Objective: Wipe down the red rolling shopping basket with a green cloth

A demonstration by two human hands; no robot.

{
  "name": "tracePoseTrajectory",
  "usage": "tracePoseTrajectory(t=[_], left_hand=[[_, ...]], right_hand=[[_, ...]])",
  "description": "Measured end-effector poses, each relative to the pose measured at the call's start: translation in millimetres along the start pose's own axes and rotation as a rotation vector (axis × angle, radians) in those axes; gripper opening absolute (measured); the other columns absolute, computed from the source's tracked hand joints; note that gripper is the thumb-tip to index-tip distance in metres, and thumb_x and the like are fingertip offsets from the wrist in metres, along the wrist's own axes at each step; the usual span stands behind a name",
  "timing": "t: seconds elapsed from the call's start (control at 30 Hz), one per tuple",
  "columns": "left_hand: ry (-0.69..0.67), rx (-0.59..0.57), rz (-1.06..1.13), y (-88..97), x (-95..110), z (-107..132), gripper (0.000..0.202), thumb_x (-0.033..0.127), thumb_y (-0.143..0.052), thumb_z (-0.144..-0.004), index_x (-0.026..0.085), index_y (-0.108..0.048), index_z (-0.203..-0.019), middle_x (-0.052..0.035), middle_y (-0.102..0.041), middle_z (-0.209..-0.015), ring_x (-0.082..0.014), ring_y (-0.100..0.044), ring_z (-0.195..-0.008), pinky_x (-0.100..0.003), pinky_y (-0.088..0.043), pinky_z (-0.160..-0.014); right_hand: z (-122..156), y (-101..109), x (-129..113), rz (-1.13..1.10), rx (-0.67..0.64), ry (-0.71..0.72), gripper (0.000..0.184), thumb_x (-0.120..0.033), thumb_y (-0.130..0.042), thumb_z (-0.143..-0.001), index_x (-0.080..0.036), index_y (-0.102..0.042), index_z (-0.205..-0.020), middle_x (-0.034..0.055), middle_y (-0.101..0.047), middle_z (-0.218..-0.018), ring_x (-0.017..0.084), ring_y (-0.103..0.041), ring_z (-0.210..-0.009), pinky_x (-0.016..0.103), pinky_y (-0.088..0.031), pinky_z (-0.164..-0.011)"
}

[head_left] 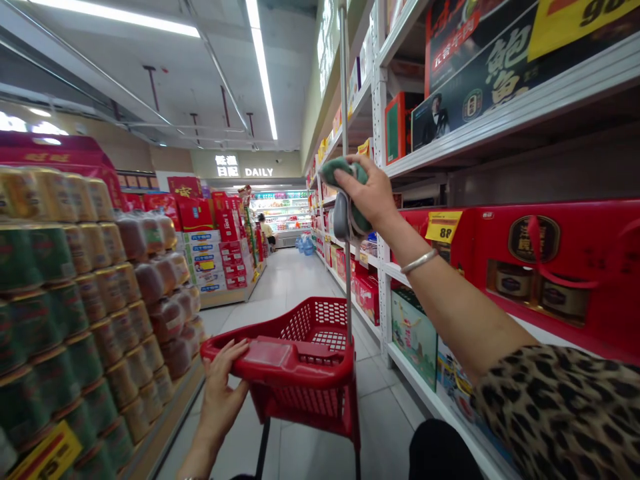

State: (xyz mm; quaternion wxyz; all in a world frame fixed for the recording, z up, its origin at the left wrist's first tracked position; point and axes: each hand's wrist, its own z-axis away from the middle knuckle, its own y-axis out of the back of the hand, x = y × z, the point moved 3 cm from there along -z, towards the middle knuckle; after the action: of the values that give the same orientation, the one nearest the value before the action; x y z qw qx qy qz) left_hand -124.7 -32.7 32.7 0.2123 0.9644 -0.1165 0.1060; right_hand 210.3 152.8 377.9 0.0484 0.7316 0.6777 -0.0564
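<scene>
A red plastic shopping cart [315, 365] with a perforated basket stands in front of me. My left hand [223, 380] grips the left corner of its rim, fingers over the top and thumb underneath. A thin metal pole [349, 293] rises upright at the cart's right rear corner. Up on that pole, my right hand [367, 190] is closed on a folded green cloth [335, 172], at about shoulder height. A grey piece [342, 217] hangs just below the fingers against the pole; whether it is cloth or plastic I cannot tell.
Shelves [500, 87] with boxed goods line the right side, close to my right arm. Stacked cans [65, 300] stand at the left, with red cartons [195, 213] beyond. A tiled aisle [285, 273] leads to a refrigerated display [280, 210], where a person [265, 230] is.
</scene>
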Motion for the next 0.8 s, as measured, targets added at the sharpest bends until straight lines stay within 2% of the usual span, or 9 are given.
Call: tracePoseTrajectory(t=[0.13,0.37,0.57,0.8], left_hand=[[0.0,0.009,0.009,-0.3,-2,0,0.035,0.033,-0.064,-0.086,0.028,-0.064,-0.121,-0.0109,-0.073,-0.128,-0.034,-0.061,-0.132,-0.069,-0.02,-0.124],[0.031,-0.001,0.019,1.7,-7,-1,0.036,0.034,-0.064,-0.085,0.026,-0.065,-0.12,-0.0113,-0.073,-0.127,-0.0336,-0.06,-0.133,-0.067,-0.025,-0.123],[0.03,0.018,0.001,1.8,-8,-1,0.036,0.031,-0.064,-0.083,0.026,-0.066,-0.119,-0.0122,-0.073,-0.128,-0.0339,-0.062,-0.131,-0.067,-0.024,-0.123],[0.049,0.05,-0.009,-0.9,-9,0,0.035,0.03,-0.064,-0.081,0.027,-0.067,-0.115,-0.0111,-0.074,-0.125,-0.033,-0.064,-0.127,-0.065,-0.026,-0.123]], right_hand=[[13,-2,-25,0.047,-0.146,0.06,0.028,-0.05,-0.065,-0.092,-0.026,-0.07,-0.105,-0.0006,-0.07,-0.1,0.023,-0.065,-0.102,0.043,-0.05,-0.098],[38,1,-58,0.155,-0.198,0.25,0.017,-0.037,-0.065,-0.094,-0.029,-0.069,-0.109,0.0002,-0.07,-0.11,0.025,-0.061,-0.111,0.048,-0.043,-0.105],[70,1,-75,0.191,-0.164,0.339,0.022,-0.034,-0.063,-0.095,-0.033,-0.068,-0.117,0.0009,-0.069,-0.122,0.027,-0.057,-0.124,0.051,-0.04,-0.114],[108,2,-75,0.23,-0.205,0.431,0.044,-0.026,-0.068,-0.091,-0.04,-0.065,-0.132,-0.001,-0.065,-0.138,0.032,-0.044,-0.14,0.058,-0.036,-0.12]])
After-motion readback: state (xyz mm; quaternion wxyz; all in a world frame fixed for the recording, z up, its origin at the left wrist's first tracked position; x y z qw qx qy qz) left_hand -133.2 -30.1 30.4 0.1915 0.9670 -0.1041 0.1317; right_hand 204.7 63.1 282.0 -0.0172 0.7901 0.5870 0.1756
